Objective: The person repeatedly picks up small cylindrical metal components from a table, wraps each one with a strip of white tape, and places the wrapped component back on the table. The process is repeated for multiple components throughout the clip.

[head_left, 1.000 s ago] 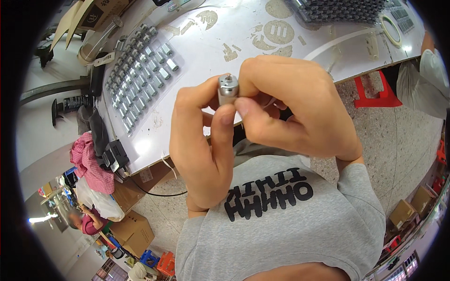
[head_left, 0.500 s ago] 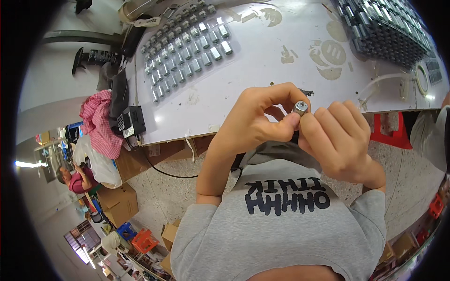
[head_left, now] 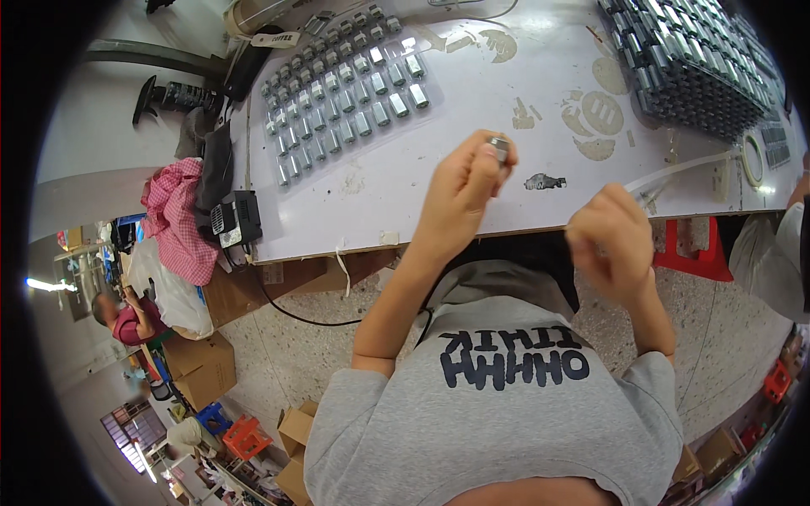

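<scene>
Over the table, my left hand [head_left: 462,190] is closed, gripping a small silver electric motor [head_left: 499,149] between thumb and fingers. My right hand [head_left: 614,240] hovers apart from it near the front edge, its fingers curled in and blurred by motion; whatever it may hold is hidden. Between the hands, a little pile of tiny dark pieces [head_left: 546,181] lies on the tabletop. Farther left, a clear plastic tray [head_left: 350,152] carries rows of similar silver motors [head_left: 364,124].
Stacked trays of motors [head_left: 692,72] stand at the far right, with a tape roll [head_left: 753,160] beside them. A black boxy device [head_left: 237,219] sits at the table's left edge by a checked cloth [head_left: 180,215]. A red stool [head_left: 693,250] is at right; another person [head_left: 135,320] is far left.
My hands have parted. The left has carried the motor forward and left over the table; the right has moved away from it, slightly to the right.
</scene>
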### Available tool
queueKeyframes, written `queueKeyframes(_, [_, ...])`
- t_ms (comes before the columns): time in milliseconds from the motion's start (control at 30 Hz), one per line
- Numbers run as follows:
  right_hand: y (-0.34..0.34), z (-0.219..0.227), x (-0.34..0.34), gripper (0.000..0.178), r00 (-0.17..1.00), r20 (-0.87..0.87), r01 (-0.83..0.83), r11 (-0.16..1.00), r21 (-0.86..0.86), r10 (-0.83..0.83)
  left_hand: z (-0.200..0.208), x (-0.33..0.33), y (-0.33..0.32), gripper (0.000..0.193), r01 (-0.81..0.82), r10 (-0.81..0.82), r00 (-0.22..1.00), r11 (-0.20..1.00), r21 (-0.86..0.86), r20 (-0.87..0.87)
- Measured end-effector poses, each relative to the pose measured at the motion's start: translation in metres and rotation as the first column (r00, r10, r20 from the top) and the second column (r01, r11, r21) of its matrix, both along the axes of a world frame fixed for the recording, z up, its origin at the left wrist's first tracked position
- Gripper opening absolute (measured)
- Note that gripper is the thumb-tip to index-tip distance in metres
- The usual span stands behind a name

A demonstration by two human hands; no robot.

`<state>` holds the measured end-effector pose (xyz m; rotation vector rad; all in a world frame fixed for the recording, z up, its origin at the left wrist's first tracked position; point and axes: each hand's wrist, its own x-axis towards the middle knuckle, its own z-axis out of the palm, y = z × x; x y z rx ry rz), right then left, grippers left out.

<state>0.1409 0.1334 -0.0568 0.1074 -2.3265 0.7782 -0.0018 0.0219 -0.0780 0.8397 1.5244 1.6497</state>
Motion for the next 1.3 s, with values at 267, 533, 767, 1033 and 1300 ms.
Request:
queueKeyframes(267, [0.002,0.004,0.016,0.01,0.981,-0.167,-0.029,0.767,-0.641,-0.103,0.02,-0.034,-0.016,0.03,-0.242,0.107,0.85,0.949,-0.201,-0.516])
queueKeyframes(533, [0.002,0.03,0.05,0.005,0.931,-0.334,-0.017,0.894,-0.449,-0.15,0.035,-0.063,-0.012,0.02,-0.192,0.094,0.822,0.974,-0.118,-0.562])
queueKeyframes(767, [0.0,0.052,0.081,0.013,0.983,-0.163,-0.14,0.911,-0.388,0.082,0.025,-0.085,-0.009,0.019,-0.283,0.144,0.741,0.953,-0.11,-0.656])
queueKeyframes(1033, [0.008,0.04,0.048,0.032,0.987,-0.087,0.125,0.985,-0.123,-0.136,0.019,-0.132,0.006,0.017,-0.403,0.011,0.491,0.889,-0.216,-0.871])
queueKeyframes(1300, [-0.001,0.029,0.031,0.04,0.997,0.001,0.079,0.966,-0.244,-0.081,0.019,-0.184,0.028,0.021,-0.269,-0.307,0.462,0.845,-0.462,-0.832])
